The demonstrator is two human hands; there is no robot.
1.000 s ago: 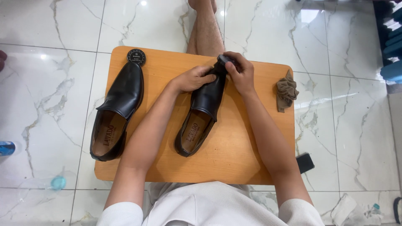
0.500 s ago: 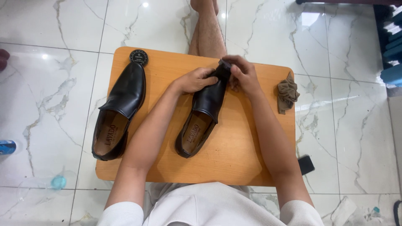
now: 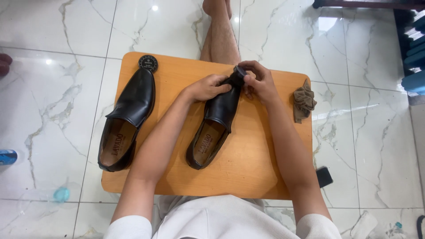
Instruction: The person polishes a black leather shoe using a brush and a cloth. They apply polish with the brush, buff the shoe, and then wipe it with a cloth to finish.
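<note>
A black leather loafer (image 3: 216,119) lies on a small wooden table (image 3: 248,163), toe pointing away from me. My left hand (image 3: 209,86) rests on its toe and steadies it. My right hand (image 3: 259,82) is closed around a small dark applicator (image 3: 239,71) pressed against the tip of the toe. A second black loafer (image 3: 126,116) lies at the table's left side, untouched. A round black polish tin (image 3: 148,63) sits at the far left corner, just beyond that shoe's toe.
A crumpled brown cloth (image 3: 304,102) lies on the table's right edge. A dark phone (image 3: 324,176) lies on the marble floor by the right edge. My bare leg (image 3: 219,35) stretches out beyond the table. A blue bottle (image 3: 8,156) lies at far left.
Both hands have stayed on the toe of the middle shoe, with the right hand shifting slightly over it. The shoes and table have not moved.
</note>
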